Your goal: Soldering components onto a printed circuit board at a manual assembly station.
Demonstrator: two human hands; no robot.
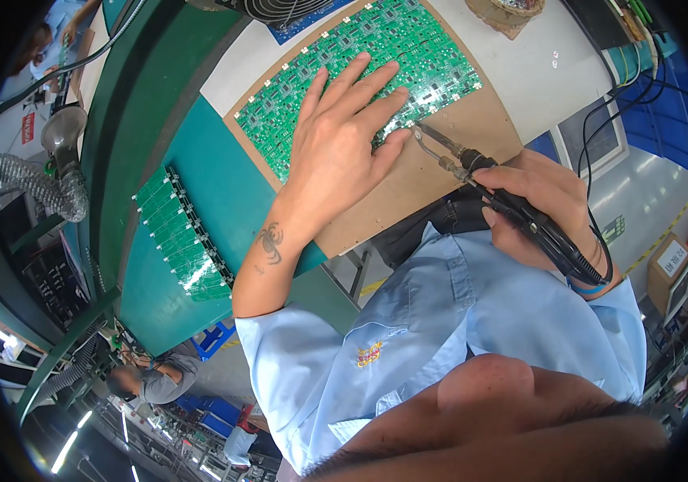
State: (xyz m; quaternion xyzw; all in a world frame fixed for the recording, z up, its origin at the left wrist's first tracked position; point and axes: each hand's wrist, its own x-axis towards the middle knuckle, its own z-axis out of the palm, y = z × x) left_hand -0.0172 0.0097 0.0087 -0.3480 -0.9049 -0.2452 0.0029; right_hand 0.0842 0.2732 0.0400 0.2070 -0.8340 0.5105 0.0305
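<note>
The person's two hands are working apart. The left hand (pixel 346 128) is lying palm down with fingers spread across the green circuit board panel (pixel 420 60), holding nothing; its thumb is pointing toward the panel's near edge. The right hand (pixel 549 193) is gripping the black handle of a soldering iron (pixel 527 218), with a thin metal guide tube running beside the tip. The tip is pointing at the panel's near edge, close to the left thumb; whether it is touching cannot be told.

The panel is lying flat on a brown backing board (pixel 448 181), its near strip showing bare. Beneath, the backing board is spanning a white work surface (pixel 541 80) and a teal mat (pixel 219 153). On the mat, left of the left forearm, a row of narrow green circuit boards (pixel 183 237) is resting in a slanting line. Beyond the panel, a black fan (pixel 288 8) is standing at the upper edge.

A black cable (pixel 587 153) is trailing at the right. Farther left, a flexible silver duct (pixel 30 178) is hanging beside the bench, and a co-worker in grey (pixel 169 384) is occupying the lower-left background.
</note>
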